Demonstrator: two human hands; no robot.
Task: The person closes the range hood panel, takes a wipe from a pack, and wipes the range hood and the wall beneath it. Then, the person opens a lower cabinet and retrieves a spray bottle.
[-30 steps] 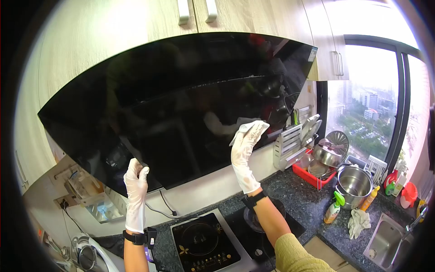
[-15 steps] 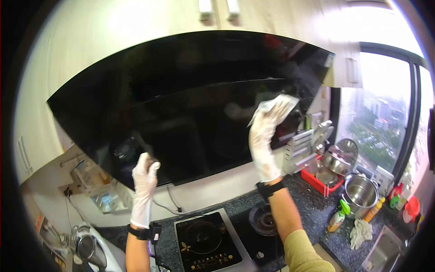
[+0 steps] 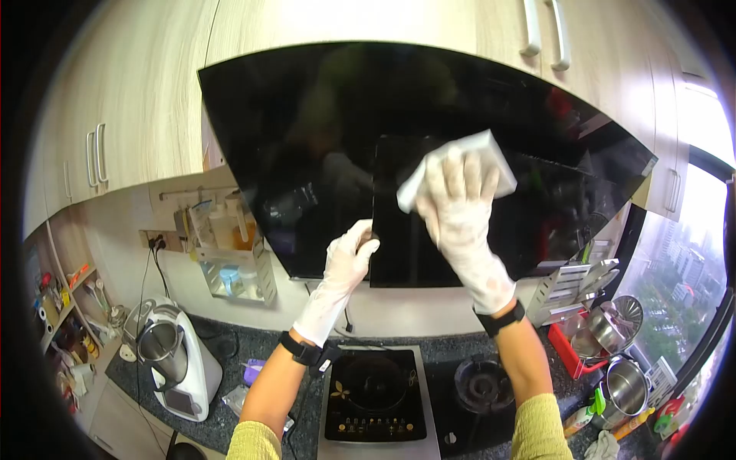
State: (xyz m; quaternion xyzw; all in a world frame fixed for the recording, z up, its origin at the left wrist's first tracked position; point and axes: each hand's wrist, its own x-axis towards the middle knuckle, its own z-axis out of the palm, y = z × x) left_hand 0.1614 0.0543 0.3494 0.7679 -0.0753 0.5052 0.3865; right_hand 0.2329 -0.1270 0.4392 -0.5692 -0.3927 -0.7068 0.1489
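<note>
A black glossy range hood (image 3: pixel 307 115) spans the wall in front of me. My right hand (image 3: pixel 464 203), in a translucent white glove, presses a white cloth (image 3: pixel 497 157) against the front panel, fingers spread over it. The cloth sticks out on both sides of the hand. My left hand (image 3: pixel 351 257), gloved the same way, is closed around the lower left edge of the hood's middle flap (image 3: pixel 406 253). Its fingertips are partly hidden behind that edge.
Below are an induction cooktop (image 3: pixel 376 391) and a black burner (image 3: pixel 484 383). To the left stands a white food processor (image 3: pixel 180 360) beneath a wall rack (image 3: pixel 238 272). At right are a red dish basket (image 3: pixel 566 353), a steel pot (image 3: pixel 625 389) and spray bottles.
The view has swung left, so the hood appears farther right. My right hand and the cloth have moved left across the panel, toward its middle. My left hand stays at the flap edge.
</note>
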